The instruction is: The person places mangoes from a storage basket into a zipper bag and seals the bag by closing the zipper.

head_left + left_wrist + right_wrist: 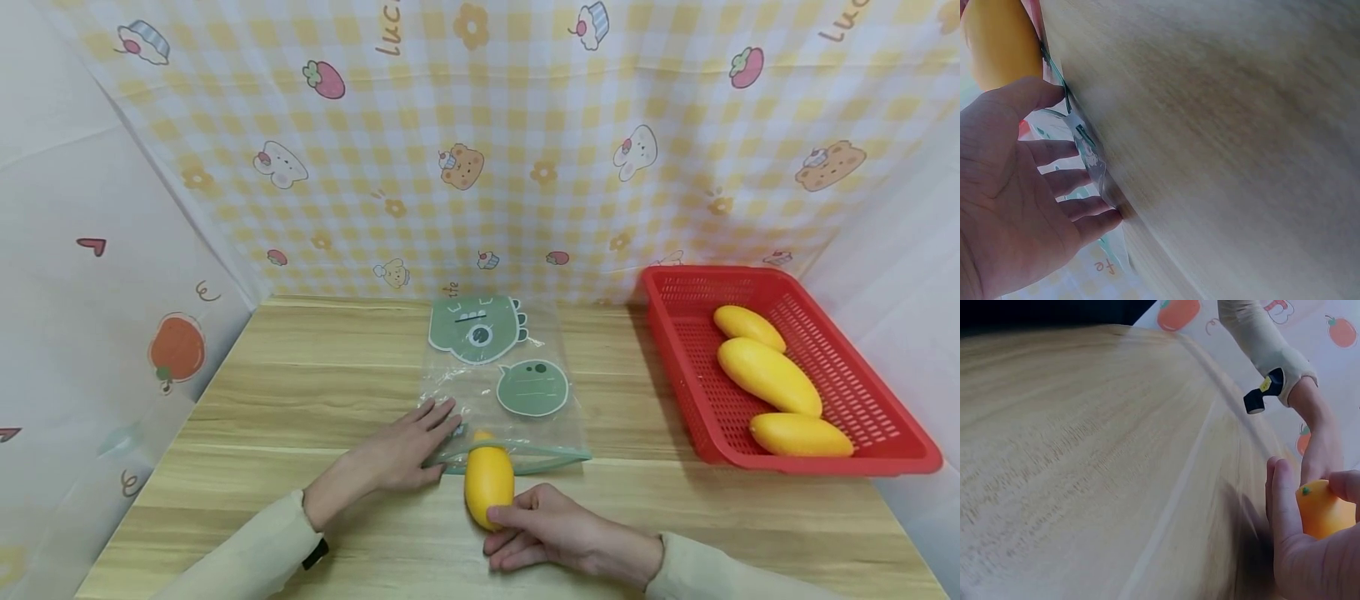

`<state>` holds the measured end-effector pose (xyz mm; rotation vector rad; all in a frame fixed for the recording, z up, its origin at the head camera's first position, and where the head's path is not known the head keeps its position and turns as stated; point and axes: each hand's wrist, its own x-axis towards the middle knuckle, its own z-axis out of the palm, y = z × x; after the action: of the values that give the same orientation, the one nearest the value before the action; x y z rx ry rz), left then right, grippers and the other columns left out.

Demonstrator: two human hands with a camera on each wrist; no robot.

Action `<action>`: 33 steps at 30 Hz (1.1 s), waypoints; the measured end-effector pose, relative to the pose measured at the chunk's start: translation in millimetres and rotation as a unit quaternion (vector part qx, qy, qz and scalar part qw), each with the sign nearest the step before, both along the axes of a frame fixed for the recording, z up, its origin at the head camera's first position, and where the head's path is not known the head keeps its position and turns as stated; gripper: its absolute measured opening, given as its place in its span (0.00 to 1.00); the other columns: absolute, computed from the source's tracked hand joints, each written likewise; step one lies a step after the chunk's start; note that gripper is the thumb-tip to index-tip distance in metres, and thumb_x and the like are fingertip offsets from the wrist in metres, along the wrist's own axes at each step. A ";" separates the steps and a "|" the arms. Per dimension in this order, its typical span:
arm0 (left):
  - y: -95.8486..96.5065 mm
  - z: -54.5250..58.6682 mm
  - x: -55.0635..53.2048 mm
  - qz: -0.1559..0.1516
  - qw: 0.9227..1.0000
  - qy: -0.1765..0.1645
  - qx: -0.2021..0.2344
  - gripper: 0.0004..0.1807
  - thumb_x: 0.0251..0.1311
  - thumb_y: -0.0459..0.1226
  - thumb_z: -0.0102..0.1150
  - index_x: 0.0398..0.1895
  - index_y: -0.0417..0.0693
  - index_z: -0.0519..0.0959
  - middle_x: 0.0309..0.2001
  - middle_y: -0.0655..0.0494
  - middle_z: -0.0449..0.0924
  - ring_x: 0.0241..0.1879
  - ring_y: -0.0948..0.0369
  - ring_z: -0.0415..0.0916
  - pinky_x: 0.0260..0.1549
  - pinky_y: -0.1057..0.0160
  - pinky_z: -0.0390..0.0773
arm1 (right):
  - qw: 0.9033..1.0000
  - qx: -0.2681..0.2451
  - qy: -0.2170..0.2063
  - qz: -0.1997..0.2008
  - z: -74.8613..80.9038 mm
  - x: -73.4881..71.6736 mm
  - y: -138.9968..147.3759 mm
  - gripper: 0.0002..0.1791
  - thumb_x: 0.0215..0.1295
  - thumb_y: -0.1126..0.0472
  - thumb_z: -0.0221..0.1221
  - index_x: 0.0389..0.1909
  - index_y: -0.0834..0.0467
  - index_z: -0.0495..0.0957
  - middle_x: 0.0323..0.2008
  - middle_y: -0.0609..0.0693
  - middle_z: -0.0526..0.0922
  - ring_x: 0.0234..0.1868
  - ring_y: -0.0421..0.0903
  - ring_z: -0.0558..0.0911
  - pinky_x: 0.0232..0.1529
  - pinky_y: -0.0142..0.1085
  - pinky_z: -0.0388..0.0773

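Observation:
A clear zip bag [465,392] with green cartoon prints lies flat on the wooden table, its green-edged mouth toward me. My right hand [551,529] holds a yellow mango [489,487] by its near end, between thumb and fingers. The mango's narrow far end reaches past the green edge into the bag's mouth. At the mouth's left corner rests my left hand [405,450], fingers spread and nearly straight over the bag. In the left wrist view the left thumb and fingertips lie along the bag's edge [1088,150]. The right wrist view shows the mango's stem-marked end [1319,509] against the right hand.
To the right stands a red perforated basket [678,392] with three yellow mangoes [768,375] in it. A yellow checked cloth [525,225] hangs behind the table, and a white printed sheet [112,292] hangs at the left.

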<state>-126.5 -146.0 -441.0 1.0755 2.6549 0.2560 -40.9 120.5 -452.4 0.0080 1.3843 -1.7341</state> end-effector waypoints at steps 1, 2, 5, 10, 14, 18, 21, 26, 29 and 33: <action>-0.1 0.0 -0.1 0.000 1.000 0.000 0.000 0.40 0.67 0.46 0.63 0.77 0.39 0.62 0.77 0.38 0.54 0.74 0.38 0.51 0.70 0.43 0.58 | 1.000 0.003 -0.001 -0.002 -0.3 -0.7 -0.5 0.23 0.74 0.53 0.60 0.48 0.74 0.80 0.37 0.61 0.87 0.35 0.47 0.88 0.40 0.38 0.86; -0.1 -0.2 -0.2 0.001 1.000 0.001 0.000 0.40 0.67 0.46 0.63 0.77 0.40 0.62 0.77 0.39 0.54 0.74 0.38 0.51 0.70 0.43 0.58 | 1.000 0.006 -0.001 -0.004 -0.5 -1.5 -0.8 0.24 0.75 0.52 0.59 0.48 0.74 0.80 0.37 0.61 0.87 0.35 0.47 0.88 0.40 0.38 0.86; 0.0 -0.6 -0.3 0.000 1.000 0.002 -0.002 0.39 0.67 0.46 0.63 0.77 0.40 0.63 0.77 0.39 0.54 0.74 0.38 0.51 0.70 0.43 0.58 | 1.000 0.017 -0.006 -0.010 -1.0 -4.4 -1.0 0.25 0.75 0.50 0.58 0.46 0.73 0.80 0.37 0.61 0.87 0.35 0.48 0.89 0.39 0.38 0.86; 0.1 -1.1 -0.1 0.002 1.000 0.005 -0.006 0.39 0.67 0.46 0.62 0.77 0.40 0.63 0.77 0.39 0.54 0.74 0.38 0.51 0.70 0.43 0.58 | 1.000 0.022 -0.002 -0.016 -1.1 -6.7 -0.9 0.24 0.75 0.49 0.57 0.44 0.71 0.79 0.36 0.60 0.87 0.35 0.49 0.89 0.38 0.38 0.86; -0.2 -1.9 -0.2 0.002 1.000 0.007 -0.008 0.39 0.68 0.47 0.62 0.77 0.40 0.62 0.77 0.40 0.54 0.74 0.39 0.51 0.70 0.43 0.58 | 1.000 0.021 -0.002 -0.013 -1.3 -7.5 -1.2 0.25 0.75 0.48 0.57 0.43 0.70 0.79 0.35 0.60 0.87 0.33 0.48 0.88 0.37 0.38 0.86; -0.3 -1.7 0.1 -0.001 1.000 0.009 -0.007 0.39 0.68 0.47 0.62 0.77 0.40 0.62 0.77 0.39 0.54 0.74 0.38 0.52 0.70 0.43 0.58 | 1.000 0.012 -0.016 0.006 -0.9 -8.2 -1.2 0.26 0.75 0.45 0.56 0.42 0.69 0.79 0.36 0.61 0.88 0.31 0.46 0.88 0.36 0.38 0.86; -0.3 -2.1 -0.1 0.001 1.000 0.008 -0.008 0.39 0.68 0.47 0.62 0.77 0.40 0.62 0.77 0.40 0.53 0.74 0.39 0.51 0.70 0.43 0.58 | 0.999 0.004 -0.024 0.022 -0.8 -7.4 -1.7 0.27 0.76 0.43 0.54 0.41 0.67 0.80 0.36 0.62 0.87 0.30 0.46 0.88 0.34 0.38 0.86; -0.1 -2.4 -0.9 0.001 1.000 0.011 -0.009 0.39 0.67 0.47 0.62 0.77 0.40 0.62 0.77 0.40 0.53 0.74 0.39 0.51 0.70 0.44 0.57 | 0.998 -0.002 -0.026 0.048 -2.0 -5.5 -3.3 0.32 0.76 0.39 0.50 0.40 0.68 0.81 0.37 0.64 0.87 0.30 0.47 0.88 0.31 0.38 0.86; -0.2 -2.0 -0.9 0.000 1.000 0.012 -0.011 0.40 0.67 0.47 0.61 0.77 0.39 0.62 0.77 0.40 0.53 0.74 0.39 0.51 0.70 0.44 0.57 | 0.998 -0.004 -0.031 0.062 -2.5 -5.3 -3.5 0.34 0.77 0.38 0.48 0.41 0.69 0.81 0.37 0.64 0.87 0.30 0.47 0.88 0.31 0.37 0.86; -0.4 -1.6 -0.4 0.001 1.000 0.010 -0.010 0.40 0.68 0.48 0.61 0.77 0.40 0.62 0.78 0.40 0.53 0.75 0.39 0.51 0.70 0.44 0.58 | 0.996 -0.010 -0.044 0.082 -2.7 -5.9 -3.4 0.35 0.78 0.38 0.47 0.43 0.68 0.82 0.38 0.62 0.87 0.31 0.46 0.88 0.32 0.36 0.86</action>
<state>-126.9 -146.4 -442.6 1.0743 2.6711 0.2198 -46.8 117.1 -455.1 -0.0393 1.2674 -1.5925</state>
